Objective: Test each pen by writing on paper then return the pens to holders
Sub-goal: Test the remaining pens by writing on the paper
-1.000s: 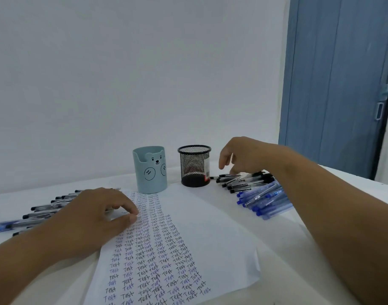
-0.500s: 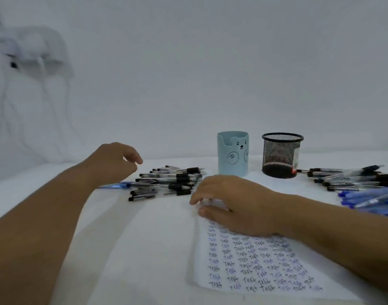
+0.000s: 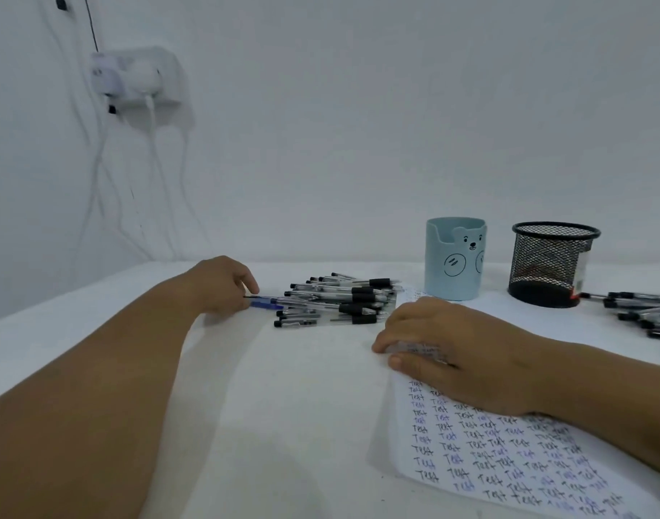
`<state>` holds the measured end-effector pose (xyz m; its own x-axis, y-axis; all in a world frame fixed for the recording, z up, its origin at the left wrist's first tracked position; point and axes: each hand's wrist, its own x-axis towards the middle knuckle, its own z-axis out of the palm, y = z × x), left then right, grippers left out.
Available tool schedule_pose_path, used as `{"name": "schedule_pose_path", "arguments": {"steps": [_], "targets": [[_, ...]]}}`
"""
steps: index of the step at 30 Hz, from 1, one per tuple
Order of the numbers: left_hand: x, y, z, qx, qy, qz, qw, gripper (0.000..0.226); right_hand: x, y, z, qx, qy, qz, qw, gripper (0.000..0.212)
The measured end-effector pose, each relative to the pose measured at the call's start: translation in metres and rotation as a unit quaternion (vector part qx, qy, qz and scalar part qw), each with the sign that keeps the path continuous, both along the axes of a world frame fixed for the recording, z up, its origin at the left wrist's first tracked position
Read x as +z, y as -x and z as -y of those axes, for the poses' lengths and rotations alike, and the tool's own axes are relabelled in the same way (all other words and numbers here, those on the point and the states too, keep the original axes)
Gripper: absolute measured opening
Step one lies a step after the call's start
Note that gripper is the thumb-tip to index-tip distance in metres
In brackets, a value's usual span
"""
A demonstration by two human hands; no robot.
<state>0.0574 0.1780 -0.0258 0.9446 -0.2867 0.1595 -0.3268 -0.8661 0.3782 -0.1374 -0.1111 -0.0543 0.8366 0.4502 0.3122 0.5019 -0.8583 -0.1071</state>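
A pile of black-capped pens [image 3: 339, 299] lies on the white table left of the paper. My left hand [image 3: 223, 284] is at the pile's left end, its fingers curled down over the end of a blue pen [image 3: 265, 304] that still lies on the table. My right hand [image 3: 452, 350] rests palm-down on the top of the paper [image 3: 508, 458], which is covered with rows of the written word "Test". Behind the paper stand a light blue bear holder [image 3: 455, 258] and a black mesh holder [image 3: 553, 262]. No pens show above either rim.
A second heap of pens [image 3: 643, 309] lies at the right edge, beside the mesh holder. A wall socket with plugs and hanging cables [image 3: 133, 80] is on the wall at the left. The table's left edge runs close to my left forearm.
My view swung left and came closer. My left hand dropped from above the left pile onto the blue pen's end. My right hand stays on the paper.
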Motion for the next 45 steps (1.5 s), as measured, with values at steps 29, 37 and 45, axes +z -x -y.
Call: {"name": "schedule_pose_path", "arguments": {"steps": [29, 37, 45], "targets": [[0.019, 0.094, 0.108, -0.277, 0.365, -0.099, 0.883, 0.026, 0.016, 0.004, 0.006, -0.108, -0.467, 0.072, 0.875, 0.023], [-0.008, 0.119, 0.141, -0.321, 0.272, -0.104, 0.901, 0.024, 0.032, 0.015, 0.020, -0.079, -0.693, -0.110, 0.708, 0.045], [-0.012, 0.118, 0.138, -0.318, 0.217, 0.024, 0.922, 0.034, 0.040, 0.021, 0.027, 0.003, -0.749, -0.207, 0.629, 0.033]]}}
